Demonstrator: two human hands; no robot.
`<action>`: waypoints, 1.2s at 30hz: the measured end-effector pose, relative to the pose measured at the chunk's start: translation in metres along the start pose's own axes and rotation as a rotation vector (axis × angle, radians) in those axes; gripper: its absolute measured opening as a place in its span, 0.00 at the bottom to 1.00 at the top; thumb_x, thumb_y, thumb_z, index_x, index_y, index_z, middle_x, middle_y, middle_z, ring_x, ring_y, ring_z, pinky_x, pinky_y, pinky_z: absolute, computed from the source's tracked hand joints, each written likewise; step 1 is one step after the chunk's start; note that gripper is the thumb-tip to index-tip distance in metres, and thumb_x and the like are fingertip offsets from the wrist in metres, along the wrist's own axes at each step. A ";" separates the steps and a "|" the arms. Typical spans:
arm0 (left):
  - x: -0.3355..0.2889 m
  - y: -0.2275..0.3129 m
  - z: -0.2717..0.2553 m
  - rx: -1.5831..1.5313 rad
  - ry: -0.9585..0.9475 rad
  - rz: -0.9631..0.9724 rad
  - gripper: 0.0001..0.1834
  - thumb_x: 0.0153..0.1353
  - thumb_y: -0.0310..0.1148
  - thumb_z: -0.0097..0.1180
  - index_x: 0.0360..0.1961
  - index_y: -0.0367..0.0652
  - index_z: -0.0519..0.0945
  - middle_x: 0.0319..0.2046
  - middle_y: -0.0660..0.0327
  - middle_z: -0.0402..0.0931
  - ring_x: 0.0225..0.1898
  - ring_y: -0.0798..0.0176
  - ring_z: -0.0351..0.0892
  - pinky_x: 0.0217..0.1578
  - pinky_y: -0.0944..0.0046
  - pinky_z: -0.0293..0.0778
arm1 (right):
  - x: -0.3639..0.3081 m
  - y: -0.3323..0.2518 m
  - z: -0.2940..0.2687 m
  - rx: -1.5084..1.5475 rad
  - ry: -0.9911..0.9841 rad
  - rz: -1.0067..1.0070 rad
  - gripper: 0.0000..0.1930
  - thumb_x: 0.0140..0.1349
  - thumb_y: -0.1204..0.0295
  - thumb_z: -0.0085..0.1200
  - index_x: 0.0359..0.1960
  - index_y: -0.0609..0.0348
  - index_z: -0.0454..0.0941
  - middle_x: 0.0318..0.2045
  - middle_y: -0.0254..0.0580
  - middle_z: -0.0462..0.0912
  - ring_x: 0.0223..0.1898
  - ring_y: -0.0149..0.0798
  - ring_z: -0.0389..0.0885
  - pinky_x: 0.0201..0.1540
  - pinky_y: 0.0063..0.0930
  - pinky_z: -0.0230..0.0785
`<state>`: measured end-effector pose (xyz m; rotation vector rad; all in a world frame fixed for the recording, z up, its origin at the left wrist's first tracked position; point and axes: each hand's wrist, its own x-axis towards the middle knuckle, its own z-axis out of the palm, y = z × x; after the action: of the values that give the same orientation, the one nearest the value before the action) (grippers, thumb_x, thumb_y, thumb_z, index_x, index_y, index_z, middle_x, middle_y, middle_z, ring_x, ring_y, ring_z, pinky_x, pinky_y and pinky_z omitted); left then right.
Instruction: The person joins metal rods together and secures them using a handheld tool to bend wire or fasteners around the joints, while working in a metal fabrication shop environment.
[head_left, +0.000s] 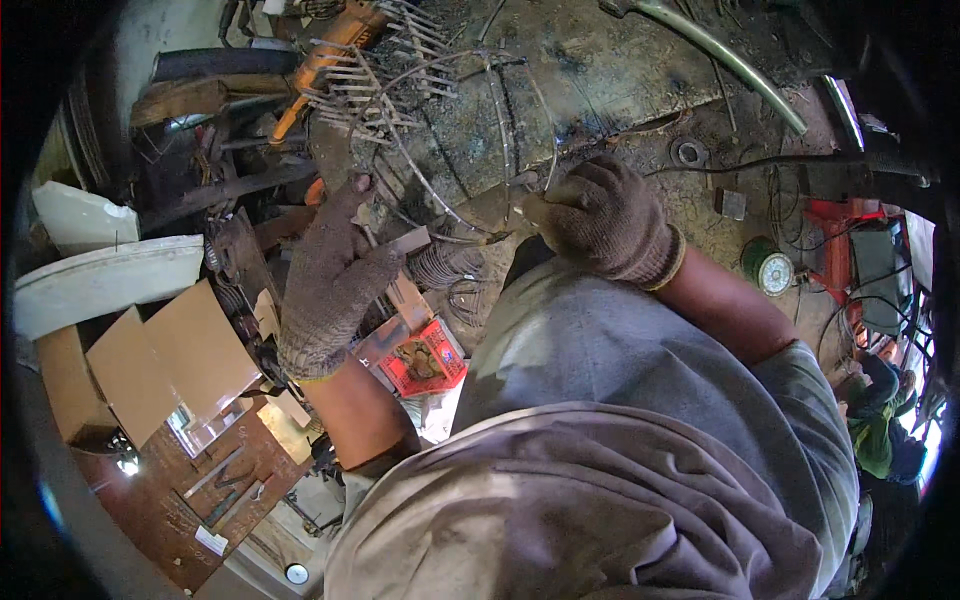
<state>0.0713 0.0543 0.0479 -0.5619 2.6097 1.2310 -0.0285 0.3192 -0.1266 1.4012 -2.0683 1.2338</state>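
Brown knitted work gloves cover both my hands. My left hand (335, 265) has its thumb spread from its fingers, with the fingertips by the left side of a bent metal rod frame (415, 170). A short grey flat piece (408, 241) lies by its thumb; I cannot tell whether they touch. My right hand (605, 215) is closed at the frame's near right end, where one rod runs to the glove. A small pale tip shows beside its thumb; its kind is unclear. The frame's thin rods curve away from me and meet at a joint between my hands.
Beyond the frame lie a spiked metal rack (360, 95), an orange tool (325, 60) and a curved metal pipe (720, 60). A metal ring (688, 152) and a round green-rimmed spool (772, 270) are to the right. Cardboard (180, 350) and a red box (425, 362) stand left; another person (880, 420) is far right.
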 end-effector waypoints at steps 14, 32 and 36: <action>-0.021 -0.031 -0.001 0.148 -0.004 0.003 0.42 0.58 0.33 0.69 0.72 0.37 0.66 0.33 0.63 0.76 0.33 0.71 0.72 0.33 0.69 0.70 | 0.009 -0.013 0.008 -0.077 -0.129 -0.049 0.10 0.50 0.64 0.60 0.35 0.47 0.85 0.32 0.33 0.83 0.32 0.41 0.82 0.32 0.40 0.72; -0.025 -0.035 0.011 -0.037 0.071 0.175 0.41 0.59 0.34 0.69 0.70 0.30 0.66 0.48 0.57 0.78 0.40 0.69 0.72 0.43 0.69 0.72 | 0.005 0.006 -0.005 -0.035 -0.124 0.015 0.19 0.44 0.63 0.64 0.42 0.46 0.85 0.38 0.31 0.84 0.40 0.41 0.83 0.45 0.43 0.74; -0.029 -0.036 0.007 0.068 0.015 0.066 0.40 0.60 0.35 0.69 0.70 0.31 0.67 0.36 0.63 0.75 0.31 0.72 0.66 0.34 0.70 0.68 | 0.014 0.005 -0.003 -0.050 -0.144 -0.032 0.18 0.46 0.62 0.62 0.42 0.46 0.85 0.37 0.32 0.84 0.39 0.42 0.83 0.44 0.42 0.74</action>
<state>0.1125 0.0460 0.0282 -0.4777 2.6911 1.1556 -0.0398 0.3148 -0.1175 1.5354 -2.1458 1.0901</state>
